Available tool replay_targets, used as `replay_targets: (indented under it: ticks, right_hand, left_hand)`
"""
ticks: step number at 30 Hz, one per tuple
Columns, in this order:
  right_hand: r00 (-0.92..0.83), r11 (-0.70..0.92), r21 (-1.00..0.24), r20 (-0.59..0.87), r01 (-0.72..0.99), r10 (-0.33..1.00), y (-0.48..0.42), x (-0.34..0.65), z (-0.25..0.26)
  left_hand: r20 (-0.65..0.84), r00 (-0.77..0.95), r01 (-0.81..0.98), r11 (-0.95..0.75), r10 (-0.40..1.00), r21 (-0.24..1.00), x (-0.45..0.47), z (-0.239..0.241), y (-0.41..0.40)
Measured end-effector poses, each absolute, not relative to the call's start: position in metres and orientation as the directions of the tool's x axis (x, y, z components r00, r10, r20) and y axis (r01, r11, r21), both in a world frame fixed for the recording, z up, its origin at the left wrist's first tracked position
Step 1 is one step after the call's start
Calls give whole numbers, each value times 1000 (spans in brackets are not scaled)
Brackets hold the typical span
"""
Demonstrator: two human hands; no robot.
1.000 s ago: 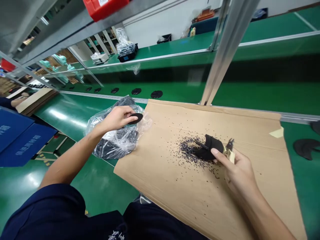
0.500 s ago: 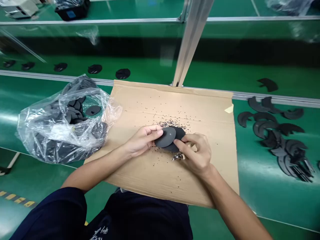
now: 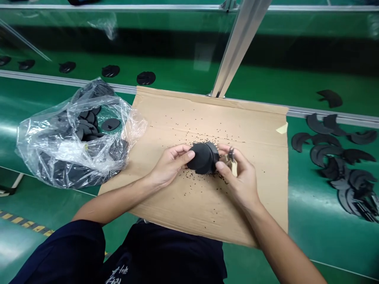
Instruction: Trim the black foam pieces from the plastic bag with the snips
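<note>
I have the left hand (image 3: pixel 169 165) pinching a black disc (image 3: pixel 198 157) that overlaps the black part (image 3: pixel 214 152) gripped, along with the cutters (image 3: pixel 234 169), by the right hand (image 3: pixel 245 178), over cardboard (image 3: pixel 166 205) strewn with dark bits (image 3: pixel 189 184), the bag (image 3: pixel 100 166) lying leftward on the worktop (image 3: pixel 308 215).

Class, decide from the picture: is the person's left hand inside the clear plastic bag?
No, the left hand is over the cardboard sheet, gripping a black disc, while the clear plastic bag lies farther left.
</note>
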State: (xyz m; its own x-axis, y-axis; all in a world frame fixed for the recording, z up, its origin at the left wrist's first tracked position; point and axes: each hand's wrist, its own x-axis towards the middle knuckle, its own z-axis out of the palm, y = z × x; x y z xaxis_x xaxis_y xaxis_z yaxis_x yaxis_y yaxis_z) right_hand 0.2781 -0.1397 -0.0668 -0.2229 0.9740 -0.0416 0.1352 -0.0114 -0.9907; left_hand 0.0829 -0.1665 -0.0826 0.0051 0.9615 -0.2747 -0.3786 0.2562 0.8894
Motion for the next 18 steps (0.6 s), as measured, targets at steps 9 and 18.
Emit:
replay_targets:
  ticks: [9, 18]
  right_hand:
    - [-147, -197, -980, -199, 26, 969, -135, 280, -72]
    - [-197, -236, -971, -238, 33, 951, -139, 277, -68]
  left_hand:
    - [347, -78, 237, -321, 935, 917, 66, -76, -173]
    - [483, 136, 322, -500, 865, 804, 68, -74, -175]
